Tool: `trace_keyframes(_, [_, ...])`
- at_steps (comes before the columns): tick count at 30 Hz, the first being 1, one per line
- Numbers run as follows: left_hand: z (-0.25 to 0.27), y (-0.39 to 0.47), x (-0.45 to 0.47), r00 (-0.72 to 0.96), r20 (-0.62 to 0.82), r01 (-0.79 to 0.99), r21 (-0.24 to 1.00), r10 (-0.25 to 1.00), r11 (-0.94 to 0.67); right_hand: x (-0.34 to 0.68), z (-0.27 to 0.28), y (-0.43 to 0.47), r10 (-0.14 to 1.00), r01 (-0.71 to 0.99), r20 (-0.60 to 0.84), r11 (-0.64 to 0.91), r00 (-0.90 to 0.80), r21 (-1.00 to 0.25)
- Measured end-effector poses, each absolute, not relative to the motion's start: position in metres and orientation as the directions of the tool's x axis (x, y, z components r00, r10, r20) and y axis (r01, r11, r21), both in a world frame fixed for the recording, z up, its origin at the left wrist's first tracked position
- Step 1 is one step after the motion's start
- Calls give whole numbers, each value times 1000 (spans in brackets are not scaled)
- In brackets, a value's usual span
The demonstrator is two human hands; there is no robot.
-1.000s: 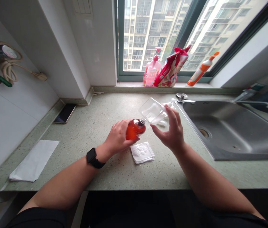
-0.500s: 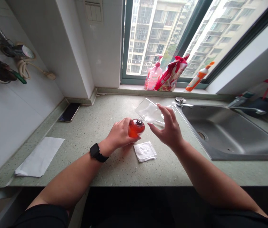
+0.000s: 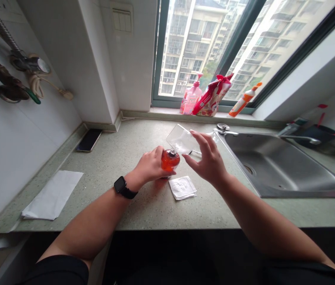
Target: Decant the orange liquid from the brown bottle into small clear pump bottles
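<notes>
My left hand (image 3: 152, 166) is wrapped round a bottle of orange-red liquid (image 3: 170, 161), which has a narrow neck and stands on or just above the counter. Between the thumb and fingers of my right hand (image 3: 207, 158) is a clear, see-through container (image 3: 179, 137), tilted so that its lower edge is close to the bottle's mouth. Whether the two touch, I cannot tell. Something white and thin with a dark tip (image 3: 195, 153) lies behind the right hand, partly hidden. A folded white tissue (image 3: 183, 187) rests in front of the bottle.
A steel sink (image 3: 286, 166) is set in the counter at right. A phone (image 3: 89, 140) and white paper sheets (image 3: 53, 194) lie at left. On the windowsill stand a pink pump bottle (image 3: 190, 99), a red bag (image 3: 213, 97) and an orange-white bottle (image 3: 244, 101).
The view has shifted slightly. Both hands keep their holds, and the clear container stays tilted at the bottle's mouth. The thin item's dark tip now shows.
</notes>
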State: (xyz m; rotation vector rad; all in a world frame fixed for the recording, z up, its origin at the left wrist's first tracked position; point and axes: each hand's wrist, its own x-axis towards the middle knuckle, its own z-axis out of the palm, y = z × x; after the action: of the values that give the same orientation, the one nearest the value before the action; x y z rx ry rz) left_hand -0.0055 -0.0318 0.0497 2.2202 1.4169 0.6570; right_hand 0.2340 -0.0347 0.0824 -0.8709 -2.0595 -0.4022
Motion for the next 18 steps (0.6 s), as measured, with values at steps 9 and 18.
trace_keyframes(9, [53, -26, -12, 423, 157, 701, 568, 893, -432, 228, 87, -41, 400, 711, 808, 702, -433, 34])
trace_keyframes(18, [54, -19, -23, 483, 188, 621, 615, 855, -486, 220, 92, -44, 394, 709, 792, 702, -466, 68])
